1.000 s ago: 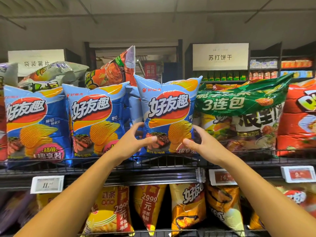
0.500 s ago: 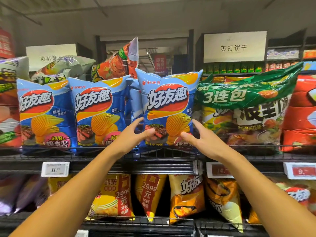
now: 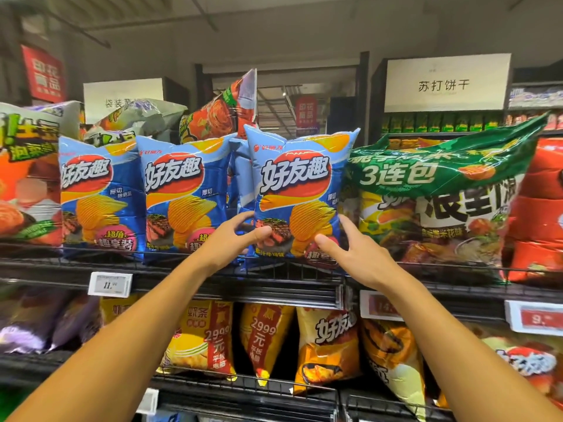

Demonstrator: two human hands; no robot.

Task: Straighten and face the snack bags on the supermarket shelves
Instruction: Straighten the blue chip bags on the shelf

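A blue chip bag point(image 3: 297, 190) stands upright and front-facing on the upper wire shelf point(image 3: 189, 269). My left hand point(image 3: 234, 239) grips its lower left edge, thumb across the front. My right hand point(image 3: 347, 254) holds its lower right corner, fingers behind and thumb in front. Two matching blue bags point(image 3: 182, 193) point(image 3: 97, 193) stand to its left, and another blue bag point(image 3: 240, 178) sits partly hidden behind it. An orange bag point(image 3: 222, 108) leans tilted on top at the back.
A large green multipack point(image 3: 441, 190) presses against the held bag's right side, with a red bag point(image 3: 542, 208) beyond. Yellow and orange bags point(image 3: 323, 339) fill the lower shelf. Price tags point(image 3: 110, 284) clip to the shelf edge. Grey-green bags point(image 3: 143, 117) lie on top at the left.
The view has shifted left a little and the shelf looks nearer. Both hands stay on the lower corners of the blue bag, which stands slightly straighter.
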